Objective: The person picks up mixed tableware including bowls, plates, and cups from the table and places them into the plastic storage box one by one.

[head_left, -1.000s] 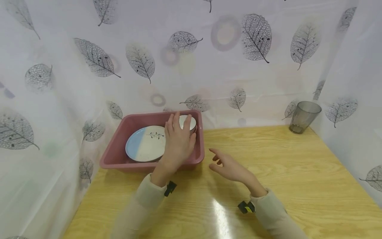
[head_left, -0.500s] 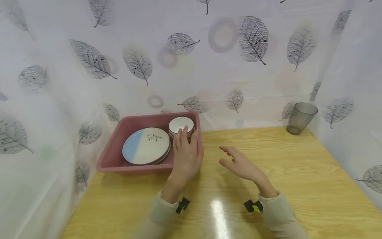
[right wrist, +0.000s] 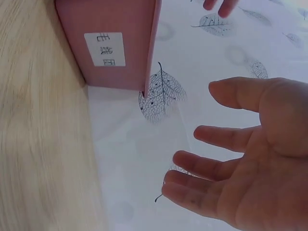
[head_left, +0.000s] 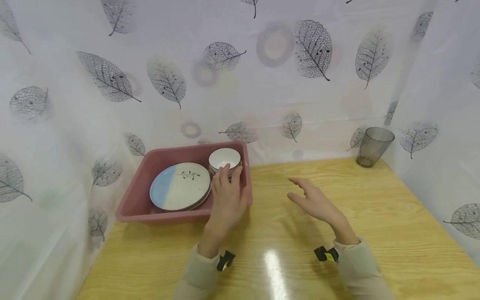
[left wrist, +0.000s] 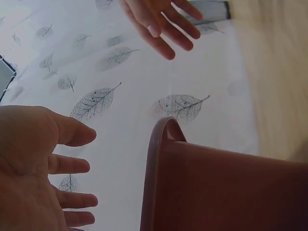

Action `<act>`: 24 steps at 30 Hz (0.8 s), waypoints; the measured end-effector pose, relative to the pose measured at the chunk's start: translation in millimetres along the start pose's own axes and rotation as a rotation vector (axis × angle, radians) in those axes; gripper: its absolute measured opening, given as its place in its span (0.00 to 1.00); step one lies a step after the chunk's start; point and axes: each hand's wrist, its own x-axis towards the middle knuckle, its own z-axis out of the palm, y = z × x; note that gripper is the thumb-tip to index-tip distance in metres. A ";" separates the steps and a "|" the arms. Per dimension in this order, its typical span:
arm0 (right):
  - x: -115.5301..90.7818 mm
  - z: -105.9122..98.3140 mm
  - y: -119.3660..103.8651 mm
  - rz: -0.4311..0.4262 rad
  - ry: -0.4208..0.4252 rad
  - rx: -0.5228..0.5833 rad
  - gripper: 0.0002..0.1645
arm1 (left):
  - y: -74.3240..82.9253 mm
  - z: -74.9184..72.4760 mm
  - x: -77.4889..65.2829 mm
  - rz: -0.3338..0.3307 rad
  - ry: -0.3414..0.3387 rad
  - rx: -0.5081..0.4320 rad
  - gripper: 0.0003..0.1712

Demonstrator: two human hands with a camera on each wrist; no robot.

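A pink plastic basin (head_left: 131, 196) stands at the back left of the table. In it lie stacked plates, the top plate (head_left: 181, 185) blue and cream with a leafy sprig. Beside them, in the basin's right corner, sits a stack of small white bowls (head_left: 225, 157). My left hand (head_left: 228, 204) hovers over the basin's right front part, its fingers spread and overlapping the bowls' near rim in the head view. The left wrist view shows its palm with nothing held. To the right of the basin, my right hand (head_left: 316, 202) floats above the table, fingers apart and palm bare.
A grey see-through tumbler (head_left: 374, 146) stands at the table's back right corner. White curtain (head_left: 277, 96) with leaf prints hangs behind and along both sides. A white label (right wrist: 105, 49) with handwriting is stuck to the basin's side. The wooden table (head_left: 393, 233) stretches across the front.
My left hand has drawn back from over the bowls, uncovering them and the plates. The right hand has moved a little further right, away from the basin. The head view has shifted slightly.
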 end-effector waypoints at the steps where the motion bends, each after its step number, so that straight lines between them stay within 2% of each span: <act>1: -0.2 -1.8 1.4 0.007 0.008 -0.004 0.36 | -1.2 -1.2 0.3 -0.005 -0.001 -0.004 0.30; 4: 0.5 -7.3 7.2 0.019 0.046 -0.029 0.36 | -3.7 -5.1 1.0 -0.018 0.001 -0.012 0.30; 8: 3.3 -19.0 16.0 0.050 0.150 -0.053 0.36 | -4.2 -10.1 1.9 -0.015 0.026 -0.034 0.29; 12: 4.9 -37.2 26.3 0.097 0.326 -0.025 0.40 | -5.4 -14.1 1.8 -0.005 0.037 -0.049 0.29; 19: 10.8 -78.2 46.7 0.209 0.724 0.091 0.43 | -14.8 -18.4 4.6 0.009 0.091 -0.043 0.29; 21: 11.4 -93.0 53.1 0.267 0.789 0.124 0.43 | -17.0 -18.7 5.8 0.017 0.096 -0.038 0.29; 24: 11.8 -116.4 62.2 0.352 0.835 0.159 0.44 | -18.3 -19.9 6.8 0.017 0.088 -0.044 0.29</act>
